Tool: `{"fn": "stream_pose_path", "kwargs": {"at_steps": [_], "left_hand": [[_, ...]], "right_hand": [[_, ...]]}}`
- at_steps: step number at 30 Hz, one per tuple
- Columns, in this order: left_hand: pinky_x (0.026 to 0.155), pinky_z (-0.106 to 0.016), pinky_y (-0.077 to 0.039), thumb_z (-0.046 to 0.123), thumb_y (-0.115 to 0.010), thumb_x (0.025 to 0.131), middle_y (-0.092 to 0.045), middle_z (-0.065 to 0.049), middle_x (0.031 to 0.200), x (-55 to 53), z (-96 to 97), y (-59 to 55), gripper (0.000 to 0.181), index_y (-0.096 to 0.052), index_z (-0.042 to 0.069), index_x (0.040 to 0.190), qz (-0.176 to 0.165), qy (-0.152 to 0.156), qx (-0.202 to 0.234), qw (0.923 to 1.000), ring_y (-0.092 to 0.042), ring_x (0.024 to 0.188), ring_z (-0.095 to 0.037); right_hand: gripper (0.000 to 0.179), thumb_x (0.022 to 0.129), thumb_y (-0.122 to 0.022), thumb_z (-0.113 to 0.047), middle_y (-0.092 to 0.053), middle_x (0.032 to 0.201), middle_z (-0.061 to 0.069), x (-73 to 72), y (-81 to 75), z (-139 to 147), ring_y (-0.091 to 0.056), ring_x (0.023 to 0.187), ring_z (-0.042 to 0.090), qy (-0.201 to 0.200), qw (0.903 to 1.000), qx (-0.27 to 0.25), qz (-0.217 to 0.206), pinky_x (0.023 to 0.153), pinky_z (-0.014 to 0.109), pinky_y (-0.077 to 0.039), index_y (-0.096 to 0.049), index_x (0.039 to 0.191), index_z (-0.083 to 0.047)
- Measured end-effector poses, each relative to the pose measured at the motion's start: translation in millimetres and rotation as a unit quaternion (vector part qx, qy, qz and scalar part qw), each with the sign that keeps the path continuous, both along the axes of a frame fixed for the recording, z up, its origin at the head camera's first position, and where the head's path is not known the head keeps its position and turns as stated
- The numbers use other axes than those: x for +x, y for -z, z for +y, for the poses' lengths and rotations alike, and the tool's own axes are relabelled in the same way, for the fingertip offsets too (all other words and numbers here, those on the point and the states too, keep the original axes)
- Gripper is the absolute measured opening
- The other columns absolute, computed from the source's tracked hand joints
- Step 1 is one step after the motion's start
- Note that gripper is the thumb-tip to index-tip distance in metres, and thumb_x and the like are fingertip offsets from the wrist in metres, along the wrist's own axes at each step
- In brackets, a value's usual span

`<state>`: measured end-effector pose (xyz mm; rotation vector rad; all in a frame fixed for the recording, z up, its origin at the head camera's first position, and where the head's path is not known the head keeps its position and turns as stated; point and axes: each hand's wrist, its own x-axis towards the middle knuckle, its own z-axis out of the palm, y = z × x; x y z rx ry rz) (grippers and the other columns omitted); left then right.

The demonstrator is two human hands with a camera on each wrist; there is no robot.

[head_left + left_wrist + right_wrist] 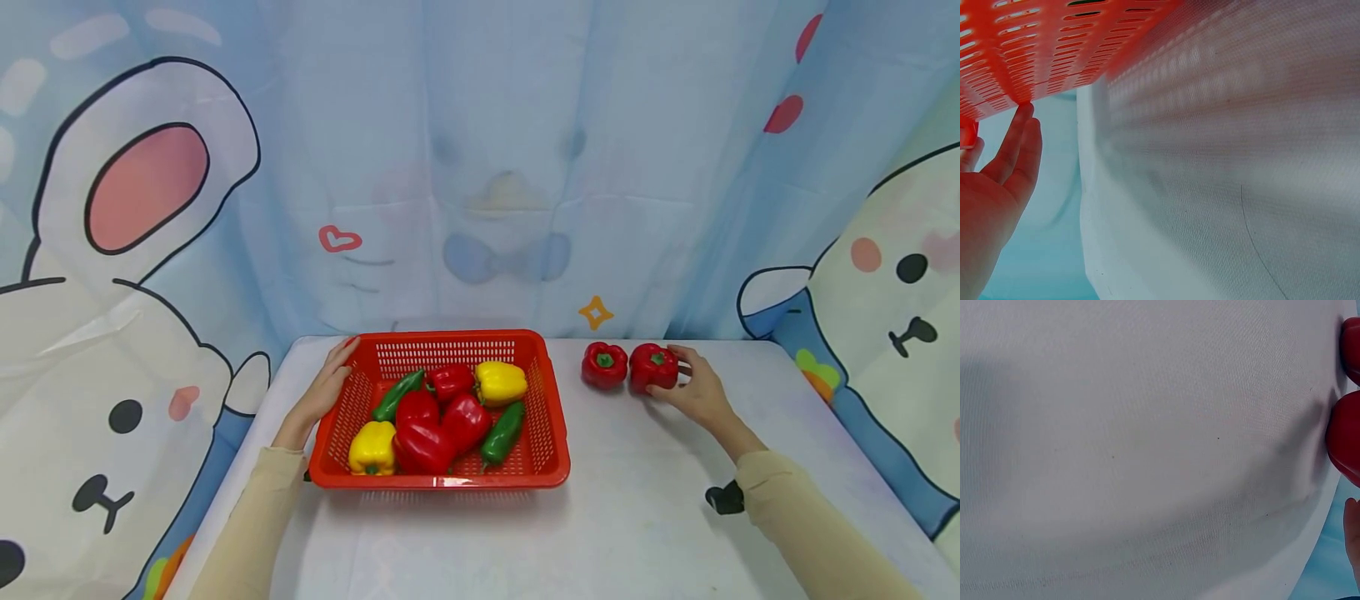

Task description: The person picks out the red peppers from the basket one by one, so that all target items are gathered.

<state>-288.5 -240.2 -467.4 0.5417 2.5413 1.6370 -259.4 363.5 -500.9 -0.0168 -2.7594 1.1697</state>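
Note:
My left hand (325, 390) lies along the left side of a red plastic basket (555, 450), its fingertips at the far left corner. In the left wrist view, its straightened fingers (1017, 147) touch the slotted basket wall. On the right, my right hand (697, 392) holds a red bell pepper (651, 367) from its right side, thumb in front and fingers toward the back. The pepper is at table level. Another red bell pepper (604, 365) stands just left of it. The right wrist view catches only the peppers' edges and one finger (1352, 534).
Inside the basket are several red bell peppers (467, 421), two yellow bell peppers (501, 382) and two green peppers (503, 434). The white-covered table (622, 517) ends at a blue patterned curtain (510, 167). A small black object (724, 498) sits by the right sleeve.

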Motion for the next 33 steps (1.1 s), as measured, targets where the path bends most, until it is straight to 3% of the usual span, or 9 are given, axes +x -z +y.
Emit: {"fn": "stream_pose_path", "kwargs": {"at_steps": [4,12,26,33], "left_hand": [[0.113,-0.064,-0.011,-0.001,-0.025,0.102,-0.001,-0.026,0.160,-6.1,-3.7,9.8,0.054,-0.019,-0.005,0.155,0.012,-0.002,-0.005,0.9999,-0.004,0.145,-0.045],[0.113,-0.064,-0.009,-0.008,-0.024,0.099,0.000,-0.032,0.158,14.2,6.8,-24.1,0.053,-0.017,-0.012,0.152,-0.004,0.009,-0.002,1.0000,-0.003,0.144,-0.049],[0.113,-0.063,-0.008,-0.007,-0.026,0.099,-0.001,-0.032,0.158,17.8,7.3,-25.4,0.054,-0.017,-0.011,0.152,-0.012,0.003,-0.005,0.9999,-0.003,0.145,-0.049],[0.114,-0.063,-0.009,-0.008,-0.026,0.099,0.000,-0.031,0.159,17.4,7.7,-26.9,0.054,-0.016,-0.011,0.153,-0.015,0.004,0.000,0.9999,-0.004,0.145,-0.048]], "right_hand": [[0.093,0.082,-0.080,-0.011,-0.027,0.147,0.037,0.9,-1.0,1,-0.033,0.127,0.058,0.002,1.0000,0.001,-0.001,0.092,0.066,-0.043,-0.022,0.152,0.004],[0.093,0.083,-0.079,-0.019,-0.025,0.147,0.038,3.8,-8.5,6,-0.033,0.127,0.058,0.005,0.9999,0.009,-0.007,0.090,0.066,-0.044,-0.021,0.153,0.002],[0.088,0.088,-0.075,-0.024,-0.025,0.148,0.038,12.8,-24.1,5,-0.033,0.129,0.058,0.005,0.9998,0.013,0.013,0.096,0.068,-0.038,-0.022,0.151,0.006],[0.087,0.089,-0.073,-0.026,-0.024,0.149,0.037,10.9,-41.1,-4,-0.033,0.129,0.058,-0.009,0.9991,0.041,0.005,0.092,0.067,-0.042,-0.022,0.151,0.007]]}}
